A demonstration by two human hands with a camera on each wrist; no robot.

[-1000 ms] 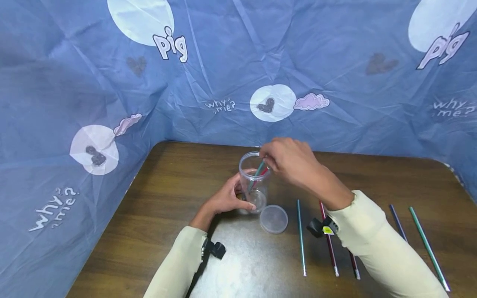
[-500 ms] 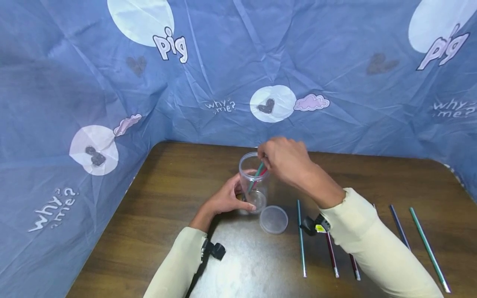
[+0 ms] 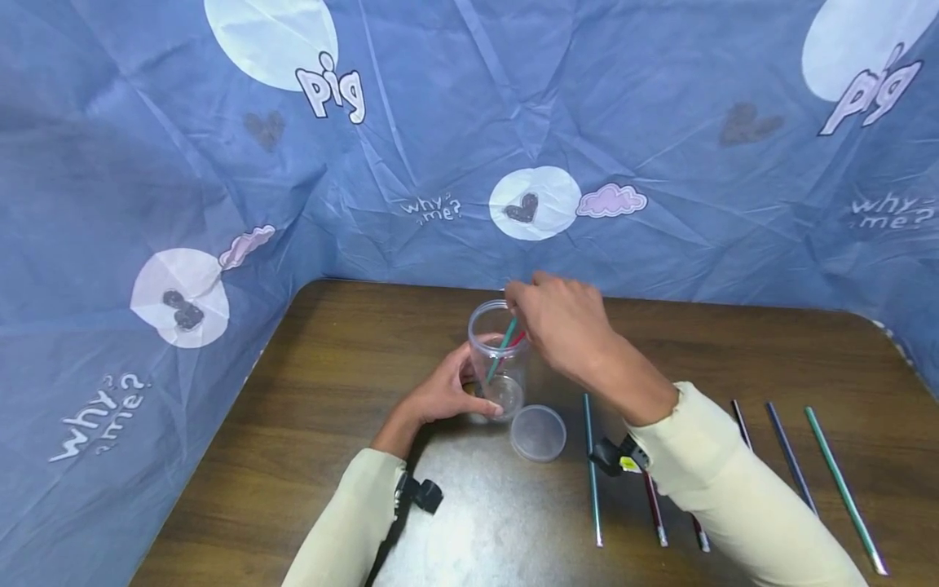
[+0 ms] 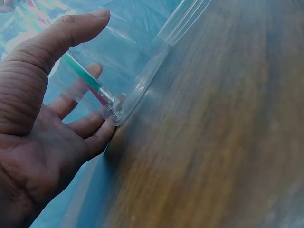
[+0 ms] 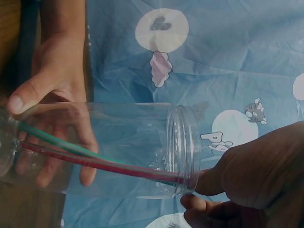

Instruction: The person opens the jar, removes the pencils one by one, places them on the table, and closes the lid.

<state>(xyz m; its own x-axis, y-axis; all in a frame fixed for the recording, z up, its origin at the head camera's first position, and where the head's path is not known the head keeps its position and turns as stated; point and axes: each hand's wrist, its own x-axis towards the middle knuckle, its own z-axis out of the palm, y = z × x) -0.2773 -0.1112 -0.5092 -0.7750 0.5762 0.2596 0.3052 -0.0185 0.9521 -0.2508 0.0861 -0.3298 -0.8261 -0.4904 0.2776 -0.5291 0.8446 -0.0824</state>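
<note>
A clear plastic jar point(image 3: 480, 359) stands upright on the table, its mouth uncovered. My left hand point(image 3: 447, 390) grips it low down, thumb in front and fingers behind. Inside, a green pencil point(image 3: 502, 350) and a red pencil point(image 5: 109, 166) lean at a slant; their silver ends are near the jar's bottom in the left wrist view. At the rim, my right hand point(image 3: 563, 322) pinches the pencils' upper ends, which its thumb and fingers hide. A round translucent lid point(image 3: 539, 433) lies flat just in front of the jar.
Right of the lid, several pencils lie spaced apart: a teal pencil point(image 3: 592, 481), maroon ones partly under the right forearm, a blue pencil point(image 3: 791, 456) and a green pencil point(image 3: 847, 489). A blue printed cloth point(image 3: 411, 147) hangs behind and left of the table point(image 3: 330, 367).
My right hand has shifted slightly left over the jar's mouth, with the pencils' upper ends. The right forearm has moved a little left, uncovering more of the pencils on the right. The left hand stays put.
</note>
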